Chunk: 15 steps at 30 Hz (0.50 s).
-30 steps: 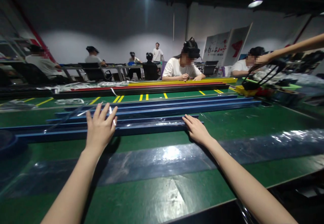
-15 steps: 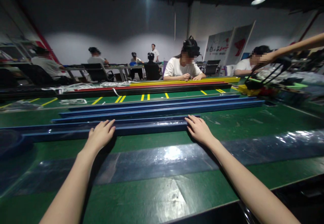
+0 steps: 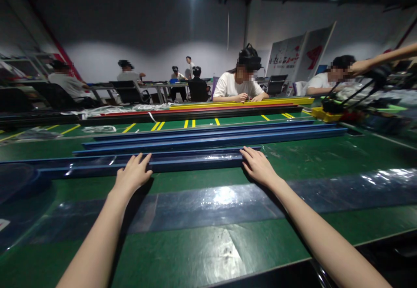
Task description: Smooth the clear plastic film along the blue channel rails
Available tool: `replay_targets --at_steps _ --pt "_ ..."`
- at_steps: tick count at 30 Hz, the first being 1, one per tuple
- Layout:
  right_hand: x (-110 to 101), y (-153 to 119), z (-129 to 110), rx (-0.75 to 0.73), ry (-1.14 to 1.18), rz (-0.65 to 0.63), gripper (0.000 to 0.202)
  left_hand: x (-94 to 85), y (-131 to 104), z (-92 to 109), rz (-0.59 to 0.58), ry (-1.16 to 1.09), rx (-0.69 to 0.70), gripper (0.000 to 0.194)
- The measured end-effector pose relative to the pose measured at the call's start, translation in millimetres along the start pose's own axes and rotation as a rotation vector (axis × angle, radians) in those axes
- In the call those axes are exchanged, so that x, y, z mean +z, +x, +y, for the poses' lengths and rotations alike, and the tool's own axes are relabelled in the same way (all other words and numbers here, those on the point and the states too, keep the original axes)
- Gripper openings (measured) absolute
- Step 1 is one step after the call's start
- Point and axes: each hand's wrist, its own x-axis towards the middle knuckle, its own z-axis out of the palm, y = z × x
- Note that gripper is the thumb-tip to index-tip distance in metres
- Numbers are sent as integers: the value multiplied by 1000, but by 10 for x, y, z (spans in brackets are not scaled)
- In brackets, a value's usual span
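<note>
A long blue channel strip lies across the green table in front of me, with shiny clear film along its trough. On its near edge, left of the middle, rests my left hand, palm down with fingers spread. Over its right end lies my right hand, fingers stretched out and slightly apart. Both thumbs are partly hidden. At the far left, a roll of clear plastic film covers the channel's left end. A wide band of clear film stretches over the table beneath my forearms.
Several more blue channels lie just beyond. Farther back are yellow, red and black strips. A co-worker in a white shirt sits opposite. Another person's arm reaches in from the right, near bags and a yellow tray.
My view has turned slightly left, so more of the film roll shows. Both hands stay on the blue channel in nearly the same pose.
</note>
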Motion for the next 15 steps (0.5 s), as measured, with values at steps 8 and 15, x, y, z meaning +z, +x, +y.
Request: replay_targets --at_steps 8,15 --pt "-21 -5 -101 -122 182 44 44 -115 -205 593 216 120 232 65" --pt "-65 -4 -120 -188 250 49 43 99 -371 1194 366 -17 718 51"
